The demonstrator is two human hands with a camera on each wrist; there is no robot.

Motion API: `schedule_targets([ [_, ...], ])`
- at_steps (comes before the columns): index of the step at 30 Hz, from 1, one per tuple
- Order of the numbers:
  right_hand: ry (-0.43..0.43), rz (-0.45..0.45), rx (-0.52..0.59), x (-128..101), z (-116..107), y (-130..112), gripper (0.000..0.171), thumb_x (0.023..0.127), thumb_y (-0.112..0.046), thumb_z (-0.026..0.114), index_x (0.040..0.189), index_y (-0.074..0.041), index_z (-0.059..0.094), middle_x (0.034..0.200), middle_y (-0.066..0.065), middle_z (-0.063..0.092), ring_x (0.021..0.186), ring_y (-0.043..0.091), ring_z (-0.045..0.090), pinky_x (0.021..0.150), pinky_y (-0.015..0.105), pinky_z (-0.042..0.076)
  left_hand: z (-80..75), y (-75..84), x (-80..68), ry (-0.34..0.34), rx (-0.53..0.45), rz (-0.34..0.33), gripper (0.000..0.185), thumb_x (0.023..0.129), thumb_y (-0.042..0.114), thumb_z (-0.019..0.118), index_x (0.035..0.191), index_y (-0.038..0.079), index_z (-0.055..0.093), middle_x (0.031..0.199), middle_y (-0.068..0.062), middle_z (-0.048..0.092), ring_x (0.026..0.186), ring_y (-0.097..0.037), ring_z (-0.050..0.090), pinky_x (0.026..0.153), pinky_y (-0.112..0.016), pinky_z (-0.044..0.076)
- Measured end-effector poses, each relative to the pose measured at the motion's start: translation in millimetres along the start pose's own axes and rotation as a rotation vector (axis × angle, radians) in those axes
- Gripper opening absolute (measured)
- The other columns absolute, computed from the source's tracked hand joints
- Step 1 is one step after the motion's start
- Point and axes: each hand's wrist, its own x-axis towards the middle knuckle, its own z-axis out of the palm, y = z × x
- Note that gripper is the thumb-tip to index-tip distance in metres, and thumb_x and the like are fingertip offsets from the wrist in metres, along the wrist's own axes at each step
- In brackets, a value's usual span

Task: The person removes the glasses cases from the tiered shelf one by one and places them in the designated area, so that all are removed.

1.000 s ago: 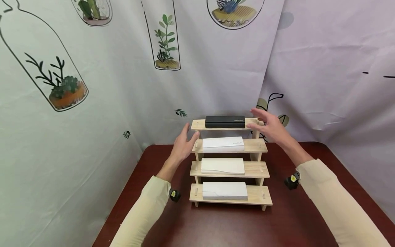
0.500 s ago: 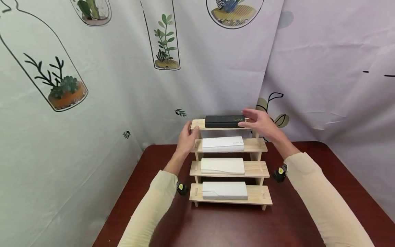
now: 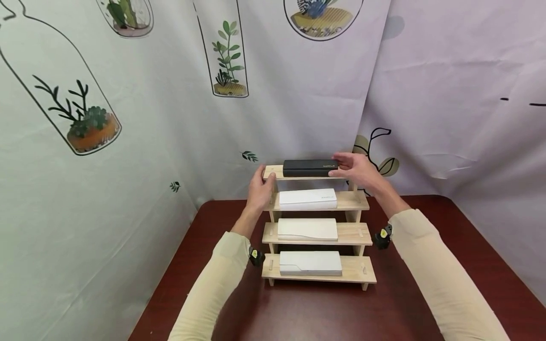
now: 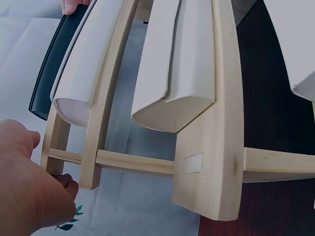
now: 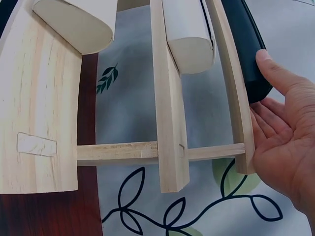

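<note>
A stepped wooden display rack (image 3: 358,233) stands on the table with one glasses case per tier. On its top board lies a black glasses case (image 3: 309,168) with small lettering at the right. My right hand (image 3: 360,169) grips the right end of this case; in the right wrist view the thumb (image 5: 264,55) presses its near face and the fingers go behind. At the left end of the same board, my left hand (image 3: 259,190) holds the wood between thumb and fingers, as the left wrist view also shows for the hand (image 4: 37,182).
Below the black case sit a white glasses case (image 3: 308,199), a cream one (image 3: 307,229) and another white one (image 3: 310,263), each on its own tier. The dark red table (image 3: 315,310) meets a printed cloth backdrop (image 3: 298,109) close behind the rack.
My right hand has moved left from beside the rack and taken hold of the black glasses case's end. My left hand has come up to the top board's left end. The cases stay put.
</note>
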Motion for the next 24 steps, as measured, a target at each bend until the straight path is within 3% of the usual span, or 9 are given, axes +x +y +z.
schedule_targets([
  [10,-0.001,0.029,-0.053,-0.4,1.8,0.5,0.079,0.098,-0.025,0.081,0.161,0.001,0.041,0.164,0.022,0.042,0.152,0.038,0.04,0.122,0.05,0.035,3.9,-4.1,4.4,0.002,0.014,-0.003,0.065,0.113,0.029,0.055,0.167,0.003,0.03,0.169,-0.015,0.036,0.154,-0.029,0.037,0.124,-0.045,0.033],
  [19,-0.002,0.042,-0.058,0.6,0.6,-2.4,0.081,0.097,-0.026,0.082,0.162,0.001,0.04,0.165,0.022,0.041,0.152,0.038,0.04,0.122,0.051,0.035,-8.4,-12.1,14.6,-0.123,-0.024,0.062,0.071,0.112,0.028,0.059,0.168,0.001,0.025,0.173,-0.013,0.029,0.159,-0.027,0.027,0.126,-0.042,0.029],
  [24,0.004,0.043,-0.065,0.8,0.6,-3.0,0.079,0.098,-0.026,0.081,0.161,0.0,0.042,0.164,0.022,0.042,0.152,0.038,0.041,0.121,0.052,0.035,-14.9,-17.9,16.7,-0.151,-0.005,0.106,0.073,0.11,0.029,0.062,0.168,0.003,0.026,0.173,-0.011,0.03,0.16,-0.026,0.026,0.125,-0.043,0.03],
])
